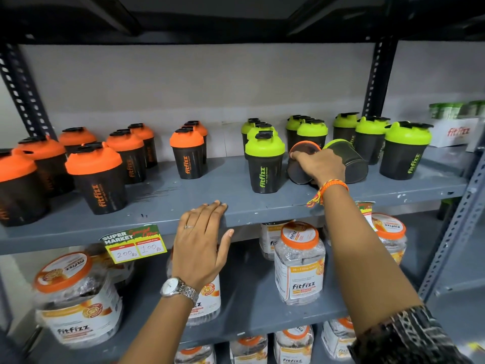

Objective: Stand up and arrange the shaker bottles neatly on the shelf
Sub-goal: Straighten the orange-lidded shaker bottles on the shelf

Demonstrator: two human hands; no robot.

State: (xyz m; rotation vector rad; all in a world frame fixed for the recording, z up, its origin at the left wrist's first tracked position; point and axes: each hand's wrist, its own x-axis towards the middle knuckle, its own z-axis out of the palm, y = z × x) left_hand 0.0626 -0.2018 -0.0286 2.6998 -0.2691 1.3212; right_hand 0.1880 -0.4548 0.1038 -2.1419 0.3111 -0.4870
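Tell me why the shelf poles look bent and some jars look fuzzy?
Head view: the wide-angle lens bows the shelf posts near the edges; the orange-lidded jar at lower left is smeared by blur, while the green-lidded shaker mid-shelf stays sharp; the underside of the shelf above is in dark shadow.

A: Where is the right hand (321,164)?
B: On the grey shelf (183,195), gripping a tipped orange-lidded shaker bottle (301,164). A tipped green-lidded shaker bottle (346,160) lies just right of it.
A: And the left hand (203,240)?
B: Flat on the shelf's front edge, fingers spread, right of the yellow price tag (135,244).
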